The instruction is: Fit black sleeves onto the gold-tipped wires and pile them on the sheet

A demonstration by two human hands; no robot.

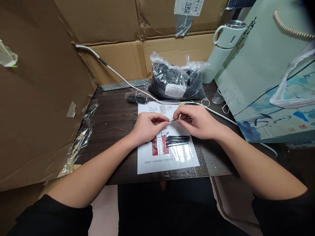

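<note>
Black wire (173,120), gripped by right fingers (177,112), left fingers (163,124) pinched around its end, above printed paper (144,152)

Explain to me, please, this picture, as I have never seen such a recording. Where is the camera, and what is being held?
There is no machine here, only a person's two bare hands. The single picture comes from a camera worn on the head, looking forward and down. The bare left hand and bare right hand meet above a printed white paper sheet. The right pinches a thin black strand; whether the left holds it too is hard to tell. Loose black strands lie on the sheet, on a dark brown table.
</note>
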